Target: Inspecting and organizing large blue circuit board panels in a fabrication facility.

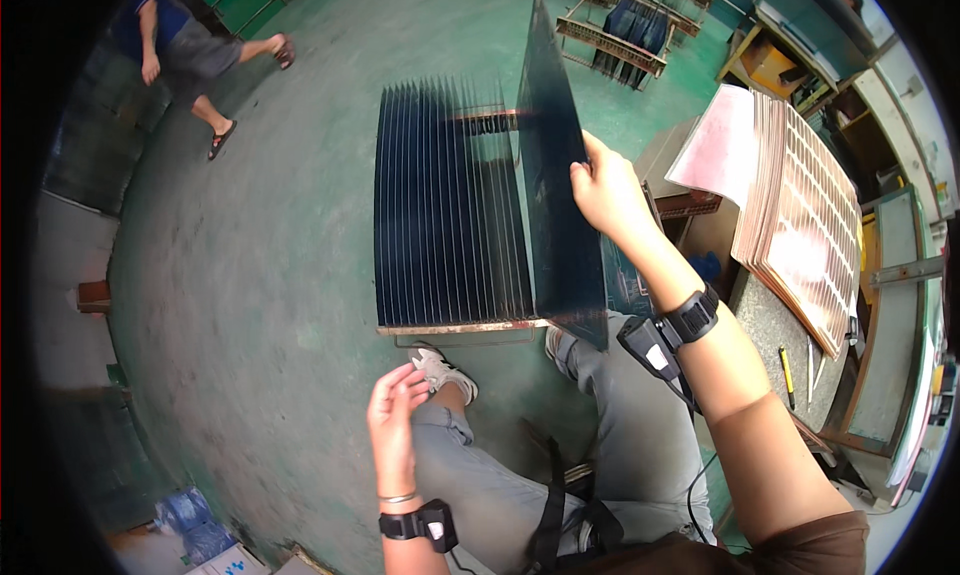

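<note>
- The dark panel point(560, 195) stands upright, slightly tilted, at the right end of the floor rack point(460, 328); whether its lower edge touches the rack is unclear.
- The right hand point(612, 190) is closed on the panel's right edge, thumb on the near face.
- The left hand point(395, 400) is half open with loosely curled fingers, and holds nothing visible.
- With one hand gripping one side, the panel could swing or twist and scrape the neighbouring sheets point(440, 205).
- If the grip slips, it could drop toward the shoe point(445, 372) or knee.
- The floor rack holds a row of thin dark sheets, upright with narrow gaps; crowding could make them rub.
- A second rack point(610, 48) farther back also carries dark sheets.
- A stack of coppery boards point(810, 220) leans on the right.
</note>
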`<state>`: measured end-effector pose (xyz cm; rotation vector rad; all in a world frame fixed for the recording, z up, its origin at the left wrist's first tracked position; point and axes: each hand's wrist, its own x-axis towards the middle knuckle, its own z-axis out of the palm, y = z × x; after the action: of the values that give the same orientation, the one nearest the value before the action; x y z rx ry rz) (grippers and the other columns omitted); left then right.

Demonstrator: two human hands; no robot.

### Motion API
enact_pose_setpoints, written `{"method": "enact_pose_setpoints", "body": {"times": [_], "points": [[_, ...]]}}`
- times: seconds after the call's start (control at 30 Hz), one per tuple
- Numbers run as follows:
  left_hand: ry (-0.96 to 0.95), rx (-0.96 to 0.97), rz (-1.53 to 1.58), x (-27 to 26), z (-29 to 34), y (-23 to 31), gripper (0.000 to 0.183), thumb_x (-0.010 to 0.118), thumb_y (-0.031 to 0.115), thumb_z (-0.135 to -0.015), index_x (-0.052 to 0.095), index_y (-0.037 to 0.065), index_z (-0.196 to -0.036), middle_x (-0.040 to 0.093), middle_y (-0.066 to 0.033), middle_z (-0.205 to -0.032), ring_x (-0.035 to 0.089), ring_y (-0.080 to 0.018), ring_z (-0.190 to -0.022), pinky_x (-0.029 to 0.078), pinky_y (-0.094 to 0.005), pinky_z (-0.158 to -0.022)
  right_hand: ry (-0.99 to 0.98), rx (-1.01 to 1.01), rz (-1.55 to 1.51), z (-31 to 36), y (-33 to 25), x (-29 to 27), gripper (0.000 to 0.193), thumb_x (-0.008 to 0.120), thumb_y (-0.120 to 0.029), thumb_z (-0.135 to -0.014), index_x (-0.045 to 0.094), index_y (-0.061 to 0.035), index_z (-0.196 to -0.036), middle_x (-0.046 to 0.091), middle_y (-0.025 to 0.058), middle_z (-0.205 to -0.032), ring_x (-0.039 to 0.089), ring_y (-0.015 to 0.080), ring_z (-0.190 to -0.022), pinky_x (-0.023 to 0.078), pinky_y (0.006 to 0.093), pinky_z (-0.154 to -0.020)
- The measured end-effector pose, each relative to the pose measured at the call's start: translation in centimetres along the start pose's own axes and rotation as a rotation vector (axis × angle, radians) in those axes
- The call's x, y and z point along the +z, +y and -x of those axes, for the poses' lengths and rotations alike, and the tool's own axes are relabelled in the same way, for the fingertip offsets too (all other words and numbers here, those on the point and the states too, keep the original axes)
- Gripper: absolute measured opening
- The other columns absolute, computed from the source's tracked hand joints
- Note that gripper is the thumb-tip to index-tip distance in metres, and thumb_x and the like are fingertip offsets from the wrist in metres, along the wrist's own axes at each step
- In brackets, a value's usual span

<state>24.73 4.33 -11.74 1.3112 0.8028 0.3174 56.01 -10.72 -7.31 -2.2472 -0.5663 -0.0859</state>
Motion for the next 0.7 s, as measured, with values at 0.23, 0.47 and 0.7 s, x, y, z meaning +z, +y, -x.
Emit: {"method": "enact_pose_setpoints", "body": {"times": [0.23,0.47,0.7], "points": [[-0.134,0.508,-0.519,8.9,-7.5,-1.4,0.019,0.047,0.002,-0.085,0.058,0.0,-0.099,0.06,-0.0106,-0.101,0.055,-0.0231,-0.099,0.042,-0.0319,-0.087,-0.063,0.039,0.01,-1.7,-0.2,1.0,0.04,0.047,-0.006,-0.075,0.049,0.0049,-0.113,0.059,0.0284,-0.085,0.057,0.04,-0.085,0.045,0.0436,-0.081],[-0.128,0.715,-0.934,14.8,-10.2,-3.8,0.027,0.055,0.005,-0.079,0.054,0.003,-0.106,0.044,-0.013,-0.124,0.034,-0.0323,-0.121,0.027,-0.0416,-0.101,-0.075,0.035,0.024,-1.9,-1.6,1.4,0.041,0.047,-0.006,-0.074,0.049,0.0063,-0.113,0.059,0.0281,-0.08,0.059,0.0399,-0.081,0.046,0.0436,-0.078],[-0.105,0.627,-0.944,15.6,-10.5,-5.3,0.027,0.059,0.008,-0.077,0.054,0.003,-0.104,0.041,-0.0119,-0.128,0.03,-0.0304,-0.125,0.022,-0.0431,-0.104,-0.063,0.124,0.041,-2.0,-0.8,0.8,0.04,0.046,-0.006,-0.074,0.051,0.0015,-0.113,0.058,0.0287,-0.083,0.057,0.0408,-0.084,0.045,0.0442,-0.08]]}}
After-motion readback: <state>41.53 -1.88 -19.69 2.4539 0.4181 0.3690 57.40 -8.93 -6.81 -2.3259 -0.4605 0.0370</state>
